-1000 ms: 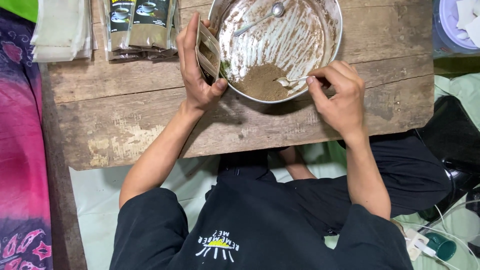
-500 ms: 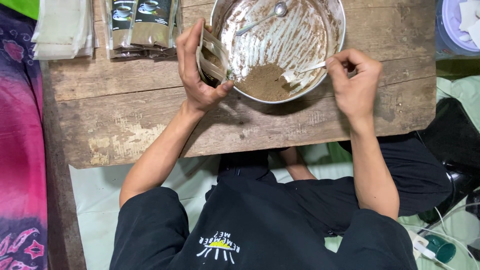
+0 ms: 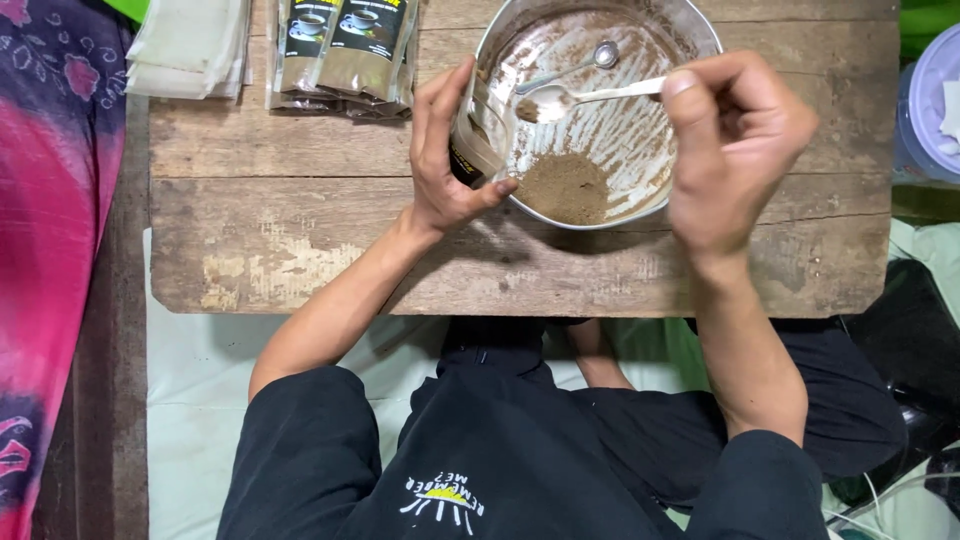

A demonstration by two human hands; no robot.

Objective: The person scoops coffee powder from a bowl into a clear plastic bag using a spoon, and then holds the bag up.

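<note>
Pouch [image 3: 472, 135] filling is partway: left hand [image 3: 445, 160] clasps it open at the bowl [image 3: 700, 30], right hand [image 3: 735, 140] pinches a loaded spoon [image 3: 560, 98], powder [image 3: 565, 187] remains, filled packets [image 3: 345, 50] wait on the worktop [image 3: 300, 240].

Two hands are seen – the left hand [image 3: 445, 160] and the right hand [image 3: 735, 150]. One metal bowl [image 3: 690, 30], two spoons [image 3: 590, 95] [image 3: 575, 68], one pouch [image 3: 472, 140] held, one wooden table [image 3: 300, 230] – all are counted.
</note>
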